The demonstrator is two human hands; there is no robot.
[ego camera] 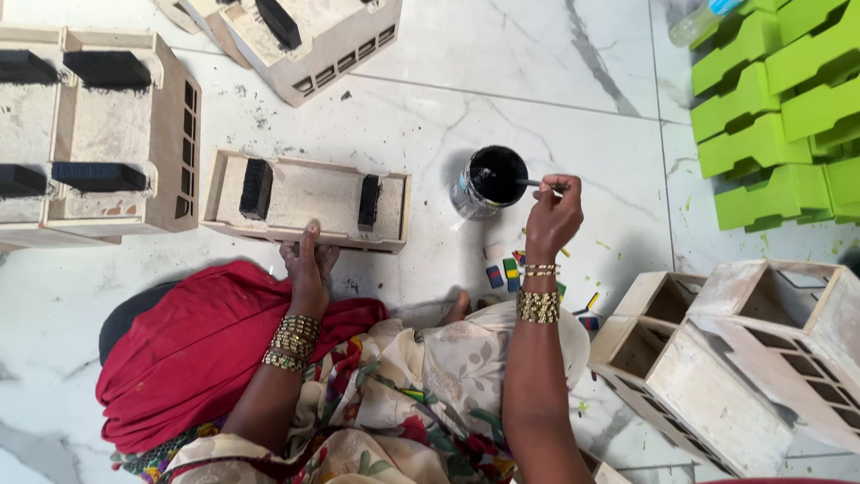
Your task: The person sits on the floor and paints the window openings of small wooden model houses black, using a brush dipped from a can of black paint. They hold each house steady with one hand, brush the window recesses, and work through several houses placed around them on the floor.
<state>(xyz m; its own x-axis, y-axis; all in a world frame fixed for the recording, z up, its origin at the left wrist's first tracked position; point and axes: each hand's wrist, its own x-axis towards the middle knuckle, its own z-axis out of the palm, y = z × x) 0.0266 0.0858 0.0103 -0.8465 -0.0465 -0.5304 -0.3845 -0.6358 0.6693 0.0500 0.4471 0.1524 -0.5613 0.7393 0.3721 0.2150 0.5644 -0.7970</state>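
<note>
While left hand (309,264) steadies wooden tray (306,199), right hand (554,213) dips — seemingly — brush (530,183).

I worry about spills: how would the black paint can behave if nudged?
The paint can is small, upright and open-topped, so it would probably tip easily and spill black paint. It stands on smooth marble floor, so it may slide first. The right hand holds a brush in it, which could lever it over.

Person: red cloth (193,345) over lap, floral cream garment (421,394). Stacked gold bangles (291,342) on left wrist; gold bangles (538,305) on right wrist. Forearms bare.
</note>
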